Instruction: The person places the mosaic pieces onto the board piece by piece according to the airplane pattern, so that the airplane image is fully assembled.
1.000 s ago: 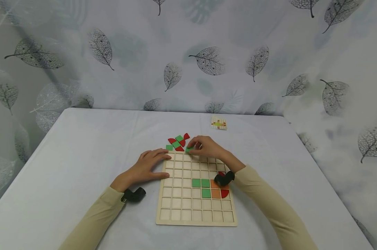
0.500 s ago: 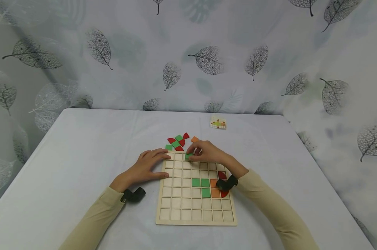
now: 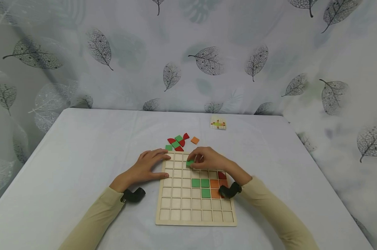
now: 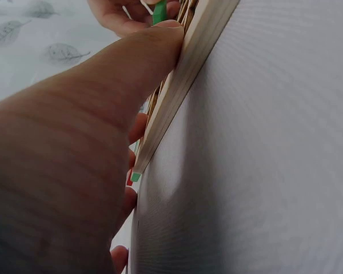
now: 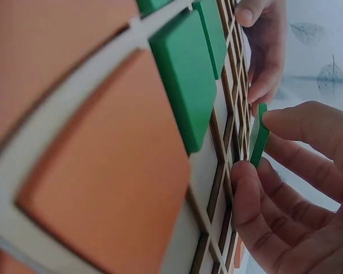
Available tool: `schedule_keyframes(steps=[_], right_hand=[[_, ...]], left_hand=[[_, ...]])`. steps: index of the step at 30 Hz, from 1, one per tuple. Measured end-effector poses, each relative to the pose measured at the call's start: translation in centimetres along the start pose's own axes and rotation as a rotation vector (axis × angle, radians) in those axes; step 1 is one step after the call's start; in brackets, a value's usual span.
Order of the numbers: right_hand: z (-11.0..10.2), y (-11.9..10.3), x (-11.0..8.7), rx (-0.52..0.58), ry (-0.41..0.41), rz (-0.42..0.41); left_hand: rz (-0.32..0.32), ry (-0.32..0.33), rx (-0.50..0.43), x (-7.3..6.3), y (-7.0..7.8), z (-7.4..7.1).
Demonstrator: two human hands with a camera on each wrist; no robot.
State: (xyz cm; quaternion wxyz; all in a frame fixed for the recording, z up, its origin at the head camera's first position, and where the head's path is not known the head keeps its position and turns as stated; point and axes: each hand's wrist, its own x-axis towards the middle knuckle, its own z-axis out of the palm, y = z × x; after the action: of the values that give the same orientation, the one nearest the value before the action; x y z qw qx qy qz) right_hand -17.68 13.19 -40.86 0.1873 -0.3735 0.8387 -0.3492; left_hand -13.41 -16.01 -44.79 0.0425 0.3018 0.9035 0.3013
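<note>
My right hand pinches a green square tile between thumb and fingers, over the upper rows of a wooden grid board. My left hand lies at the board's left edge, its thumb and fingertips touching the rim with fingers extended. Green tiles and orange tiles sit in cells right of the middle. A red rounded tile fills a cell at the right edge. Part of the right column is hidden behind the right wrist's black camera mount.
Past the board's far edge lie loose red and green tiles, with a single orange tile to their right. A small pattern card rests near the back of the white table.
My right hand has carried the green tile from the board's far edge toward me over the grid, uncovering the loose orange tile. The left hand stays in place.
</note>
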Motion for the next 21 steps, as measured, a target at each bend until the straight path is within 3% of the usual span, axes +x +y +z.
schedule_keyframes(steps=[6,21], right_hand=[[0.3,0.2,-0.4,-0.009,0.000,-0.050],[0.8,-0.3,-1.7,0.032,-0.038,-0.033]], left_hand=[[-0.001,0.002,0.002,0.0,0.1,0.0],[-0.005,-0.004,-0.002,0.0,0.1,0.0]])
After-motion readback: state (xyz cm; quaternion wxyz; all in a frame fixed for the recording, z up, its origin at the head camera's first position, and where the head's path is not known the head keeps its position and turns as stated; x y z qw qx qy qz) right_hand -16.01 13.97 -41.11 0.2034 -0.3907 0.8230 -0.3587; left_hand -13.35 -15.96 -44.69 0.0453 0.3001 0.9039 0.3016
